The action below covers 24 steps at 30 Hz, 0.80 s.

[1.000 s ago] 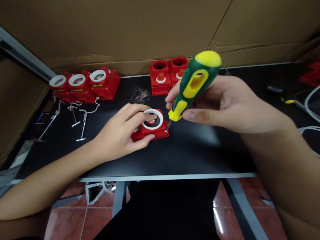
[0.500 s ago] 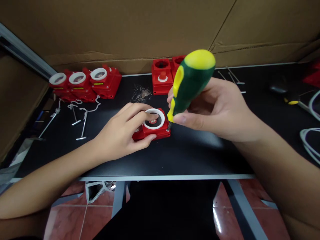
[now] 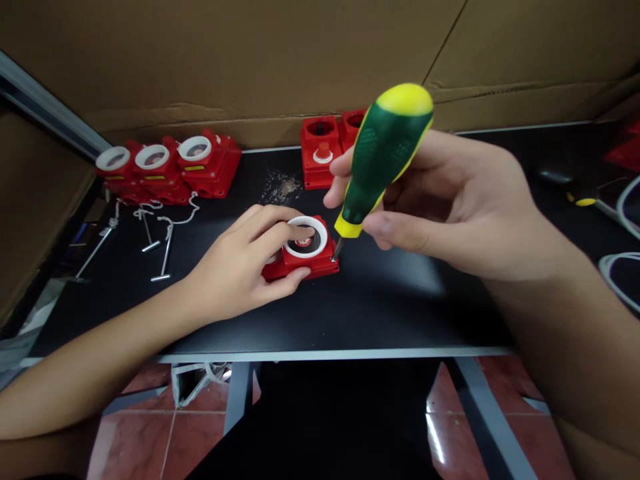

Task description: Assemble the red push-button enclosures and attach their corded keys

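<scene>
A red housing [image 3: 325, 265] with a white ring [image 3: 324, 243] round a dark round face lies on the black table. My left hand [image 3: 250, 260] grips it from the left, a fingertip inside the ring and the thumb along its near side. In my right hand [image 3: 440, 193] is a screwdriver [image 3: 385, 147] with a green and yellow handle, tilted, its top leaning right. The fingers and thumb hold the handle's lower part. Its metal tip meets the right front corner of the housing, at a small screw.
Three red units [image 3: 210, 167] with white rings stand at the back left, with T-shaped metal bars [image 3: 163, 257] on cords. Two more red housings [image 3: 320, 175] stand at the back, near scattered crumbs [image 3: 281, 188]. Grey cable [image 3: 617, 280] and a yellow-ended tool [image 3: 586, 202] lie at right.
The screwdriver handle has turned about its axis, showing more green. My right hand has shifted slightly right, and its fingers have loosened and moved on the handle. My left hand stays on the housing.
</scene>
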Available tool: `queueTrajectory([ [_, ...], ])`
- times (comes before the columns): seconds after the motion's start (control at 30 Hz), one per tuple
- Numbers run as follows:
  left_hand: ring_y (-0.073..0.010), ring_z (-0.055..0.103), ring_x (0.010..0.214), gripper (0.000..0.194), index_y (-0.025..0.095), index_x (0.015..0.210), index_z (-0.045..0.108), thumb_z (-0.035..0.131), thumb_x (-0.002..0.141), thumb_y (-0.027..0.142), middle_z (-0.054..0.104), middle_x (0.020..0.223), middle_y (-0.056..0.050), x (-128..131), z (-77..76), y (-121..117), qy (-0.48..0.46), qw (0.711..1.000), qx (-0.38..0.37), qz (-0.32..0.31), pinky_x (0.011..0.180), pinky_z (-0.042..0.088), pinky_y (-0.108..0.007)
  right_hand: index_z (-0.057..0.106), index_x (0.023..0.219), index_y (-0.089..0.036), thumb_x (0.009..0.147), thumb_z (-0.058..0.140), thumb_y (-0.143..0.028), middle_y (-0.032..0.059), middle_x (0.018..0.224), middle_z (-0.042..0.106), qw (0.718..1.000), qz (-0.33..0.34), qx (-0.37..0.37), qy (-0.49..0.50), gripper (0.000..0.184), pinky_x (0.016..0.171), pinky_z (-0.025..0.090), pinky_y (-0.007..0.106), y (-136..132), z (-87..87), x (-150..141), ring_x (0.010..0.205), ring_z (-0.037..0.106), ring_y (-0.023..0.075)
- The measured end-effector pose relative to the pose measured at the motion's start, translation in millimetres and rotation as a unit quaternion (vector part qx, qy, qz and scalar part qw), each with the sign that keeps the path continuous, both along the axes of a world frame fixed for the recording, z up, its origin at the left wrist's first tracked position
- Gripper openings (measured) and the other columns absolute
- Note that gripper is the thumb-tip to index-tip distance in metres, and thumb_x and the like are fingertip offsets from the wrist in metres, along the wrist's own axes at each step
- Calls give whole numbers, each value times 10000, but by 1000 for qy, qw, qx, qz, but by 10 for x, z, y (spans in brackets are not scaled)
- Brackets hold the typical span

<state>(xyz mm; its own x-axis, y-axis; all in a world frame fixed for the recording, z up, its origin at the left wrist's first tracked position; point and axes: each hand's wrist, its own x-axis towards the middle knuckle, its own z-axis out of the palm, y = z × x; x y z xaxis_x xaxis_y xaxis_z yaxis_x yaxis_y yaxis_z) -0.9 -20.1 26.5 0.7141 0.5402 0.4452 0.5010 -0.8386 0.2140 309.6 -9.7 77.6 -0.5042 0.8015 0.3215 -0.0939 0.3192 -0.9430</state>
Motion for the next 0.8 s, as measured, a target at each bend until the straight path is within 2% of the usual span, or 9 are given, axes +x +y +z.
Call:
queueTrajectory([
  [0.13,-342,841,1316,252,206,1436,737,785,1197,273,826,1542,-171,-2,1,-5,2,1000,-4,6,1168,710,-509,914,1167,-290,1045,929,-120,-26,1219,953,1000,-4,23,-18,210,758,698,267,25,-23,17,807,769,110],
  [0.2,-349,838,1329,261,208,1440,739,792,1192,268,823,1550,-174,-5,5,-8,3,1000,-6,6,1171,709,-515,909,1151,-285,1020,999,-166,-17,1164,931,1000,-7,17,-25,199,765,694,275,30,-42,25,810,763,121],
  [0.3,-355,828,1358,265,201,1441,730,795,1189,249,813,1563,-184,-7,4,-6,-2,1000,-3,-3,1188,700,-508,874,1094,-290,951,1111,-256,-17,1075,877,1000,-3,-10,-25,279,815,723,303,25,-63,41,829,786,151],
  [0.43,-346,819,1372,257,214,1428,717,802,1193,272,804,1567,-172,-2,-14,7,-4,1000,-8,-6,1198,693,-492,846,1061,-308,889,1162,-271,-25,984,816,1000,11,-18,-20,362,812,745,333,26,-75,49,826,787,182],
  [0.6,-347,819,1360,237,221,1409,717,795,1196,289,808,1568,-172,2,-18,6,-1,1000,-11,-1,1174,702,-507,836,1005,-296,767,1242,-318,-11,1033,770,999,29,14,-5,472,722,727,324,93,-90,-4,831,740,188],
  [0.7,-345,824,1340,232,215,1405,721,794,1205,307,826,1544,-177,6,2,1,6,1000,-12,4,1163,706,-516,799,982,-277,769,1240,-301,-16,1035,743,999,30,40,18,491,644,672,292,128,-121,-40,808,716,166],
  [0.8,-346,829,1329,240,220,1403,735,801,1204,337,839,1525,-172,8,16,0,13,1000,-13,12,1155,710,-519,754,970,-288,764,1235,-270,-24,1037,765,999,18,26,29,523,646,662,304,130,-140,-55,812,729,170],
])
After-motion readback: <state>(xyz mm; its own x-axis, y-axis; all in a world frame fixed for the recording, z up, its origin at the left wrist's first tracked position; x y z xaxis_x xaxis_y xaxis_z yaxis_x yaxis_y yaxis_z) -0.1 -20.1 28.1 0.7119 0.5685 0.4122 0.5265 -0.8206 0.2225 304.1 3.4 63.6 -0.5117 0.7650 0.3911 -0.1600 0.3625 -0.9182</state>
